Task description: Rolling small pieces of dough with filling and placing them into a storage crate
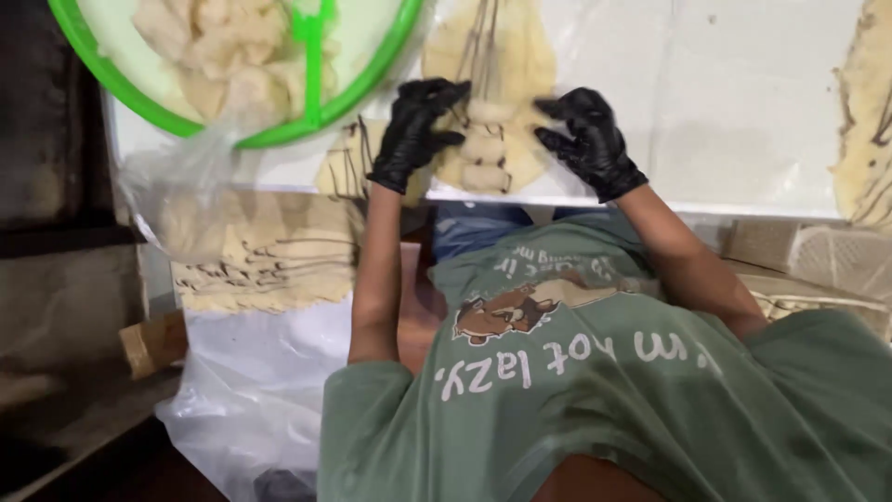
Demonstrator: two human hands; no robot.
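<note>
A thin pale dough sheet (487, 58) streaked with dark lines lies on the white table (734, 102), at its near edge. Several pale chunks of filling (483, 149) sit in a row down the sheet's middle. My left hand (413, 130), in a black glove, grips the sheet's left side with curled fingers. My right hand (590, 139), also gloved in black, pinches the sheet's right side. The two hands flank the filling.
A round green-rimmed tray (362, 79) holding pale chunks sits at the back left, over a clear plastic bag (177, 186). Another streaked dough sheet (269, 256) lies on plastic at lower left. A further sheet (869, 121) shows at the right edge. My green shirt fills the foreground.
</note>
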